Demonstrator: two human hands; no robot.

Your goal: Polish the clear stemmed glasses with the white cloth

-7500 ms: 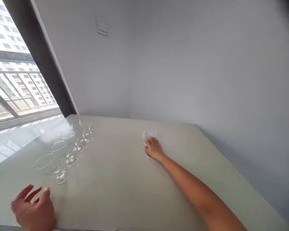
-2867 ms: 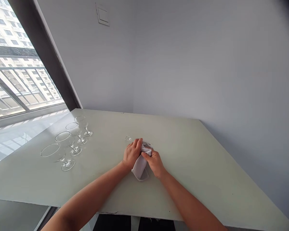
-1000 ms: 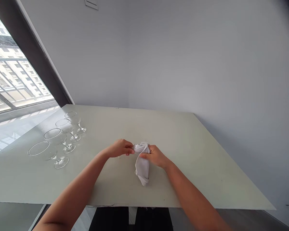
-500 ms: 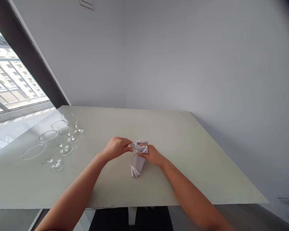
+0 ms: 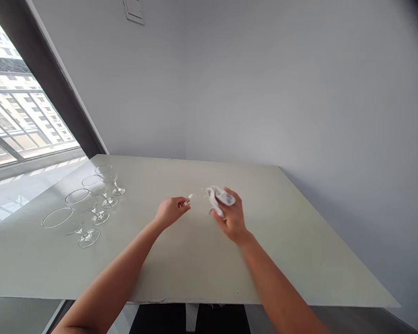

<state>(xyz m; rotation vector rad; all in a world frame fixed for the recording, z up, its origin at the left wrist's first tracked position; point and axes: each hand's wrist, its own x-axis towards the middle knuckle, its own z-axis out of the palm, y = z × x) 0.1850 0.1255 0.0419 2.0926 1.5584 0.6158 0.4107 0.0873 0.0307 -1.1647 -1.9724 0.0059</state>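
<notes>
Pinched between the fingers of my left hand (image 5: 172,212) is the stem of a clear wine glass (image 5: 193,196), tipped on its side above the table. Its bowl points right and is so transparent that its outline is hard to make out. My right hand (image 5: 231,215) grips a bunched white cloth (image 5: 218,198), a little to the right of the glass. A gap separates the cloth from the left hand. Whether the cloth touches the rim of the glass I cannot tell.
Several stemmed glasses stand upright in a row on the left, the nearest glass (image 5: 87,237) closest to me. They rest on a pale glossy table (image 5: 282,260). Grey walls (image 5: 264,93) meet behind it, and a window (image 5: 24,102) is at the far left.
The cloth has come off the glass and moved up and right with my right hand, now bunched rather than hanging down. My left hand still holds the stem. The view has shifted slightly.
</notes>
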